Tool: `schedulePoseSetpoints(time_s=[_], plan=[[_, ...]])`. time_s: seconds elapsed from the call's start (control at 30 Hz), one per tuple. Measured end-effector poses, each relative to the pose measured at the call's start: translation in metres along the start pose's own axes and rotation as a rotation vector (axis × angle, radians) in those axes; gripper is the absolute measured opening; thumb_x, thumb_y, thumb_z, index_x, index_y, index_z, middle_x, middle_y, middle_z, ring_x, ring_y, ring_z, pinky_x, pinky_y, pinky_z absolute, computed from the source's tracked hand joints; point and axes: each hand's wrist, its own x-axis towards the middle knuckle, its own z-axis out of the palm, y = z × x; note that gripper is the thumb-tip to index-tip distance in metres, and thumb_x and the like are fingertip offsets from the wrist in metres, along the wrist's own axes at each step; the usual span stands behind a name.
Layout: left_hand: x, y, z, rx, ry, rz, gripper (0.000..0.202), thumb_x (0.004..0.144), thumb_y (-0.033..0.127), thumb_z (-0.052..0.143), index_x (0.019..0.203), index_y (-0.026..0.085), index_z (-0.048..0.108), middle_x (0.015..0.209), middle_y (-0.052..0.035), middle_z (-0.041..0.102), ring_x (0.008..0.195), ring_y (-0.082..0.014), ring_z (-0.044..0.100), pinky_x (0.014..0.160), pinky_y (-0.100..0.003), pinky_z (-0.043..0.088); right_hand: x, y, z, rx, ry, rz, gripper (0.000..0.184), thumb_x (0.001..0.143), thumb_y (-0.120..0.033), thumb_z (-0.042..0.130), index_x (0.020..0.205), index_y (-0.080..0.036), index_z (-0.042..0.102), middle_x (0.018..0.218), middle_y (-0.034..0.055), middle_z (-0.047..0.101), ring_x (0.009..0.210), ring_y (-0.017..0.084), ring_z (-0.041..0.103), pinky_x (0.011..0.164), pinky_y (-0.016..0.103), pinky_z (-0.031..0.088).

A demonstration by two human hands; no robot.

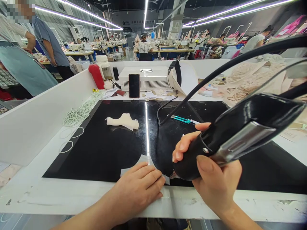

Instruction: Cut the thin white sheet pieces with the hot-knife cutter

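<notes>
My right hand [211,174] is wrapped round the handle of a large black tool [242,127] with a metal strip along its side; its blunt tip points down at the table's front edge. A black cable [216,75] runs from the tool up to the right. My left hand [140,188] lies flat, fingers together, pressing a thin pale fabric piece [144,161] against the glossy black work mat [100,143], right beside the tool's tip. A stack of cream fabric pieces [123,122] rests further back on the mat.
Teal scissors [183,119] lie mid-mat. White elastic rings [78,115] pile at the left by a white side wall [35,121]. A white machine [147,78], phone [134,85] and red bottle [96,76] stand at the back. Cream fabric [242,81] heaps right. People work beyond.
</notes>
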Motion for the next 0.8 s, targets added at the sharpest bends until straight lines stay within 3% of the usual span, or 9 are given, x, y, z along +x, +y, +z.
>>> schedulePoseSetpoints(time_s=[0.3, 0.47, 0.6, 0.73, 0.8], plan=[[-0.002, 0.000, 0.003, 0.003, 0.007, 0.003, 0.025, 0.111, 0.030, 0.053, 0.119, 0.013, 0.069, 0.112, -0.0073, 0.075, 0.106, -0.0196, 0.070, 0.105, -0.037, 0.056, -0.001, -0.005, 0.003, 0.052, 0.036, 0.023, 0.041, 0.088, -0.041, 0.084, 0.120, -0.028, 0.063, 0.080, -0.0019, 0.068, 0.059, 0.017, 0.062, 0.050, 0.030, 0.054], [-0.001, 0.000, 0.000, -0.007, 0.009, 0.001, 0.026, 0.112, 0.030, 0.050, 0.118, 0.012, 0.069, 0.112, -0.0072, 0.075, 0.106, -0.0202, 0.070, 0.103, -0.037, 0.057, -0.005, -0.006, 0.006, 0.035, 0.023, 0.023, 0.034, 0.090, -0.033, 0.081, 0.119, -0.028, 0.062, 0.079, -0.0021, 0.068, 0.058, 0.016, 0.062, 0.052, 0.031, 0.055], [-0.001, 0.001, 0.002, 0.008, -0.014, 0.002, 0.024, 0.111, 0.030, 0.054, 0.120, 0.013, 0.069, 0.112, -0.0076, 0.075, 0.107, -0.0195, 0.070, 0.105, -0.037, 0.056, -0.007, -0.010, 0.008, 0.002, 0.020, 0.015, 0.032, 0.093, -0.039, 0.078, 0.119, -0.029, 0.062, 0.079, -0.0012, 0.067, 0.059, 0.017, 0.062, 0.052, 0.032, 0.056], [0.001, 0.004, 0.015, 0.040, 0.004, 0.005, 0.027, 0.111, 0.036, 0.055, 0.118, 0.015, 0.070, 0.112, -0.0034, 0.076, 0.103, -0.0174, 0.070, 0.099, -0.034, 0.058, -0.003, 0.009, -0.020, -0.008, 0.010, 0.084, 0.032, 0.091, -0.029, 0.078, 0.120, -0.031, 0.065, 0.081, 0.0009, 0.071, 0.063, 0.020, 0.068, 0.053, 0.034, 0.060], [0.003, 0.002, 0.024, 0.099, 0.014, 0.047, 0.029, 0.112, 0.038, 0.052, 0.113, 0.018, 0.073, 0.113, -0.0007, 0.077, 0.100, -0.0149, 0.070, 0.093, -0.029, 0.060, 0.007, 0.035, -0.043, 0.122, -0.037, 0.015, 0.018, 0.096, -0.035, 0.070, 0.114, -0.031, 0.069, 0.067, -0.0002, 0.069, 0.045, 0.019, 0.061, 0.038, 0.031, 0.053]])
